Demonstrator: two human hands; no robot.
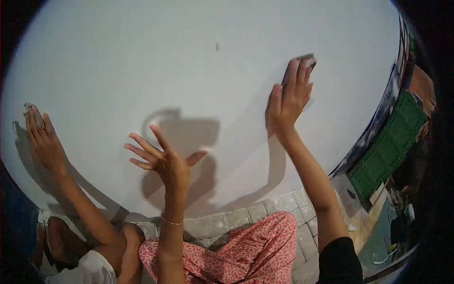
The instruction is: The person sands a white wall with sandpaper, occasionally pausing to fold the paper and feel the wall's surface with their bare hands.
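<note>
A white wall (189, 80) fills most of the head view. My right hand (291, 102) is raised against it at the upper right, pressing a small flat grey pad (309, 57) to the surface. Most of the pad is hidden under my fingers, so I cannot make out its exact kind. In the lower middle, my left hand (170, 163) is held up before the wall, fingers spread and holding nothing; a thin bracelet (171, 221) circles that wrist. Shadows of my hands fall on the wall, and a small grey mark (217, 47) shows high on it.
At the left, a co-worker's hand (43, 142) presses a similar pad to the wall; that person's knees are low beside mine. Grey paving blocks (246, 218) run along the wall's foot. A green plastic panel (388, 146) leans at the right amid clutter.
</note>
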